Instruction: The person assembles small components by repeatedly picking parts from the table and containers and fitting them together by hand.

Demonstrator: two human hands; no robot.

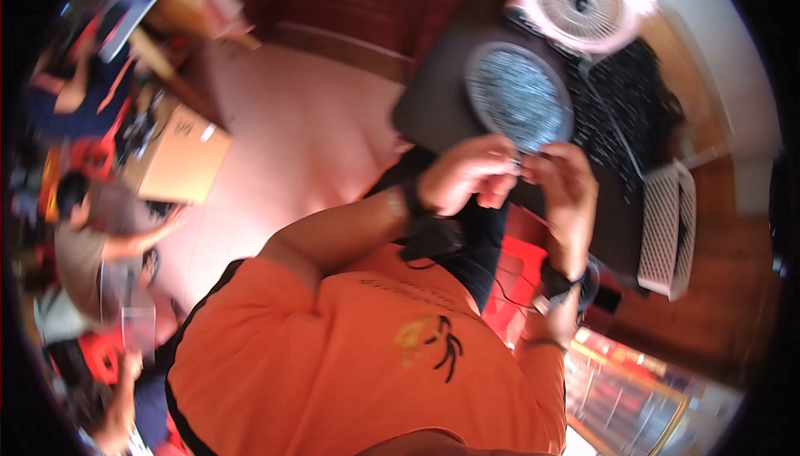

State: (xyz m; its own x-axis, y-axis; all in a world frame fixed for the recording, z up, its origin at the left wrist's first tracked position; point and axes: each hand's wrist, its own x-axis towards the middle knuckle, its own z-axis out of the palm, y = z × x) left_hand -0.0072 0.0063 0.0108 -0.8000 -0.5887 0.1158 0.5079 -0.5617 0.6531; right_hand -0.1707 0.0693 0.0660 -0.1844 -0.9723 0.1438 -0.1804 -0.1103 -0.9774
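My left hand (pixel 471 174) and my right hand (pixel 570 193) meet at the near edge of a round tray (pixel 472 96). Fingers of both are pinched together, tip to tip. Something small and dark sits between the fingertips, too tiny and blurred to name. Many small, shiny, blue-silver pieces (pixel 518 93) fill the tray, which rests on a dark tabletop (pixel 442 89). Right of the tray spreads a heap of small black pieces (pixel 637 93), some scattered toward me. Each wrist wears a dark band.
A pink fan (pixel 581 4) stands at the table's far end. The white perforated basket (pixel 667 231) is at the right, and a red stool (pixel 510 289) shows beneath my right arm. Leftward are a cardboard box (pixel 185 156) and other people (pixel 87 248). Lower right, a glass case (pixel 629 398).
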